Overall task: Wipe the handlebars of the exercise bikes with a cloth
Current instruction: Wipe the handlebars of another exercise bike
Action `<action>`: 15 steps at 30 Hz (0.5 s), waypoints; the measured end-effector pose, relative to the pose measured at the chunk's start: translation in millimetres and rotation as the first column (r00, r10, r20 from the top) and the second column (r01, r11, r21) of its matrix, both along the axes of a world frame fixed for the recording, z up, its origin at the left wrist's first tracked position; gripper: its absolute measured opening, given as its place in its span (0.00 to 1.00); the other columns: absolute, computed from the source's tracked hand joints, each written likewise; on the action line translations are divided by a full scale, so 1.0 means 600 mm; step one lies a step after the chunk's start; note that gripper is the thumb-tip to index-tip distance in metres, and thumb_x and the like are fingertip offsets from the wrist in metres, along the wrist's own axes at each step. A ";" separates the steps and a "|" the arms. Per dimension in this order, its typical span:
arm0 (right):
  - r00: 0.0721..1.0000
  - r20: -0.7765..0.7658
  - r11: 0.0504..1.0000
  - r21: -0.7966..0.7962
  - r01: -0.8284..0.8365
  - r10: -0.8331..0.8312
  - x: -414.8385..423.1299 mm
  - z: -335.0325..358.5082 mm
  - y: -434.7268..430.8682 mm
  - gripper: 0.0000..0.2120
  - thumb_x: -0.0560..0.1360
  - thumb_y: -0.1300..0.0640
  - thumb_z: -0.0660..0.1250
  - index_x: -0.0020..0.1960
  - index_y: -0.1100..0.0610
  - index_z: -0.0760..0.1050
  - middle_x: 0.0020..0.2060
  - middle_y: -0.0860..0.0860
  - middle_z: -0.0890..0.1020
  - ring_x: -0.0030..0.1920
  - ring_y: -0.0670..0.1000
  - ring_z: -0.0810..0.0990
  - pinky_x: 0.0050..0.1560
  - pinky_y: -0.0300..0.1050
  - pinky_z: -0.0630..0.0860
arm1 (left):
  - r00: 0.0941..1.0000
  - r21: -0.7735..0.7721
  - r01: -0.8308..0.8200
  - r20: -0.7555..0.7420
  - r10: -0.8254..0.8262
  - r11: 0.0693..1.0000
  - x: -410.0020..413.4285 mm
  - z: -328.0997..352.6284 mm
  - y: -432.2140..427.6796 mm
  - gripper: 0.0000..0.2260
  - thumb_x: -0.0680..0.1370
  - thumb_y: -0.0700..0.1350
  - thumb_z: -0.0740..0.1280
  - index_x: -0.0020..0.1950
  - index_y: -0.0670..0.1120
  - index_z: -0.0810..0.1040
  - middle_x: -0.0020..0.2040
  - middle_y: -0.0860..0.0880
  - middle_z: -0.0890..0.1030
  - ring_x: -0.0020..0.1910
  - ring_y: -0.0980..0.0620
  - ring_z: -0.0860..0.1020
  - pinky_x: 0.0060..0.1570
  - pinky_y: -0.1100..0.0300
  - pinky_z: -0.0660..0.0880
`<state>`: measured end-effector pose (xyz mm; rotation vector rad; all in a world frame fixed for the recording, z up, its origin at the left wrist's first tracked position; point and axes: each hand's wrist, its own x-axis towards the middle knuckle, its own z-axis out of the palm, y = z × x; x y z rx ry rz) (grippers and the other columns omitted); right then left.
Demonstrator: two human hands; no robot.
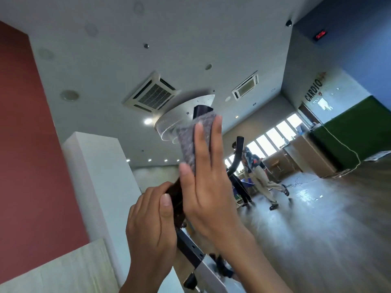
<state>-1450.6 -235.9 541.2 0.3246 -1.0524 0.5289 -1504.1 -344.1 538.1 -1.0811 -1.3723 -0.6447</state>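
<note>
While the camera is tilted up toward the ceiling, both hands are on the same black handlebar (202,109). The right hand (207,182) is clamped on the grey cloth (190,140): thumb on one side, fairly straight fingers lying along the other, cloth wrapped round the bar between them. The bar's dark tip pokes out just past the fingertips. The left hand (148,227) is just below the right, touching it, with fingers curled round the bare bar and the thumb lying on top. Below the left hand the bar runs into a dark square post (190,248) with holes in it, and there is a black knob (190,282) further down near the wrist. Beyond the right hand stands a second curved black bar (239,149), well apart from it. Past that, a person (259,174) is on the wooden floor (317,218), blurred. Above the right hand's fingertips is a ceiling air-con vent (153,95). Motion blur on the cloth edges; can't tell how it's folded.
</note>
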 end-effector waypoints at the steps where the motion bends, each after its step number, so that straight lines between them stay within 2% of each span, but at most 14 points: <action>1: 0.998 0.006 0.997 -0.029 -0.070 0.070 0.017 0.015 0.010 0.27 0.83 0.51 0.50 0.78 0.53 0.43 0.78 0.50 0.39 0.78 0.45 0.45 0.72 0.34 0.59 | 1.000 0.007 0.006 0.003 -0.006 1.000 0.000 0.000 0.000 0.17 0.83 0.58 0.43 0.54 0.61 0.71 0.46 0.63 0.75 0.45 0.60 0.71 0.46 0.64 0.64; 2: 0.990 0.005 0.988 -0.070 -0.141 0.141 0.032 0.031 0.015 0.27 0.83 0.50 0.50 0.79 0.50 0.42 0.78 0.47 0.39 0.76 0.38 0.43 0.68 0.24 0.53 | 1.000 0.012 0.015 0.002 -0.015 1.000 0.000 0.001 0.000 0.16 0.83 0.57 0.44 0.53 0.62 0.71 0.45 0.62 0.75 0.45 0.60 0.71 0.46 0.65 0.64; 3: 0.983 -0.003 0.977 -0.106 -0.183 0.183 0.041 0.044 0.015 0.27 0.84 0.50 0.50 0.78 0.50 0.42 0.78 0.46 0.40 0.74 0.33 0.41 0.65 0.19 0.48 | 1.000 0.012 0.025 0.002 -0.025 1.000 0.000 0.002 0.000 0.15 0.83 0.56 0.45 0.52 0.61 0.71 0.44 0.62 0.75 0.45 0.61 0.71 0.46 0.67 0.63; 4: 0.984 -0.007 0.975 -0.130 -0.178 0.179 0.045 0.049 0.008 0.27 0.84 0.50 0.50 0.79 0.50 0.43 0.79 0.47 0.41 0.74 0.33 0.40 0.65 0.19 0.46 | 0.999 0.011 0.033 -0.001 -0.033 0.999 0.000 0.003 0.000 0.16 0.83 0.55 0.45 0.52 0.59 0.72 0.43 0.61 0.75 0.43 0.60 0.71 0.46 0.67 0.63; 5: 0.993 -0.009 0.982 -0.146 -0.121 0.121 0.044 0.046 -0.002 0.27 0.84 0.50 0.50 0.79 0.52 0.44 0.79 0.49 0.42 0.76 0.37 0.41 0.70 0.24 0.46 | 0.999 0.005 0.041 -0.004 -0.041 0.999 0.000 0.004 0.001 0.17 0.83 0.55 0.45 0.52 0.57 0.73 0.43 0.61 0.75 0.43 0.59 0.71 0.45 0.67 0.63; 7: 0.993 0.029 0.986 -0.119 0.116 -0.114 0.020 0.019 -0.018 0.26 0.83 0.51 0.50 0.78 0.58 0.49 0.78 0.57 0.44 0.79 0.54 0.43 0.78 0.46 0.50 | 0.998 -0.015 0.064 0.010 -0.064 0.998 0.003 0.006 -0.001 0.19 0.83 0.55 0.45 0.53 0.53 0.75 0.44 0.60 0.75 0.43 0.58 0.72 0.47 0.68 0.63; 9: 0.920 0.093 0.923 -0.023 0.385 -0.381 0.001 -0.018 -0.014 0.25 0.82 0.51 0.50 0.76 0.61 0.54 0.77 0.63 0.51 0.77 0.64 0.47 0.75 0.61 0.55 | 0.997 -0.046 0.078 0.021 -0.077 0.996 0.003 0.008 -0.007 0.19 0.83 0.54 0.46 0.54 0.53 0.76 0.46 0.60 0.76 0.45 0.58 0.73 0.48 0.68 0.64; 10: 0.868 0.121 0.875 0.017 0.483 -0.481 0.000 -0.029 -0.004 0.25 0.83 0.50 0.49 0.76 0.61 0.55 0.76 0.64 0.53 0.77 0.65 0.48 0.75 0.63 0.56 | 0.997 -0.065 0.074 0.020 -0.072 0.995 0.001 0.008 -0.011 0.19 0.84 0.54 0.46 0.55 0.53 0.76 0.47 0.59 0.77 0.46 0.57 0.73 0.48 0.66 0.63; 12: 0.776 0.168 0.792 0.065 0.607 -0.608 0.018 -0.027 0.023 0.25 0.83 0.48 0.47 0.76 0.57 0.54 0.77 0.61 0.54 0.78 0.61 0.49 0.76 0.61 0.53 | 0.997 -0.090 0.072 0.028 -0.070 0.993 -0.005 0.007 -0.018 0.20 0.84 0.53 0.46 0.58 0.52 0.76 0.49 0.58 0.77 0.48 0.57 0.74 0.49 0.67 0.63; 15: 0.700 0.212 0.728 0.096 0.679 -0.681 0.062 0.014 0.051 0.25 0.82 0.48 0.48 0.77 0.55 0.57 0.78 0.57 0.53 0.78 0.57 0.46 0.77 0.57 0.47 | 0.992 -0.062 0.110 0.069 -0.106 0.992 -0.019 0.002 -0.026 0.22 0.84 0.54 0.45 0.59 0.51 0.77 0.49 0.57 0.79 0.48 0.57 0.74 0.52 0.71 0.62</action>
